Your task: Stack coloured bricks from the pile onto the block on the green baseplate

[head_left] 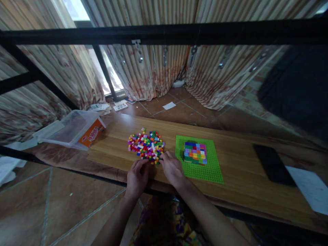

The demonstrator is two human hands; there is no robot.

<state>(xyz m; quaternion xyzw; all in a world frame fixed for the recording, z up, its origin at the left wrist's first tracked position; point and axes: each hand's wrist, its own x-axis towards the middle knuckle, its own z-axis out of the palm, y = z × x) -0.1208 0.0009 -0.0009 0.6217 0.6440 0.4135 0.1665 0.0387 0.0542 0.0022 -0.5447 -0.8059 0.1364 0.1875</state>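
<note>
A loose heap of small coloured toy bricks [146, 145] lies on the wooden board. At the heap's near edge is my left hand [137, 176], thumb and fingers drawn together in a pinch; whatever sits between the fingertips is too small to make out. My right hand [172, 167] reaches to the heap's near right side with bent fingers closed together, their tips touching or just beside the bricks. To its right lies a green studded baseplate [216, 167]. On that plate stands a low, roughly square block of multicoloured bricks [195, 153], several layers high at its near side.
A clear plastic box [74, 126] with an orange label stands on the left. A dark flat panel [273, 164] and a white sheet [309, 188] lie on the right. A black metal bar [164, 34] crosses above the far side, before striped curtains [151, 75].
</note>
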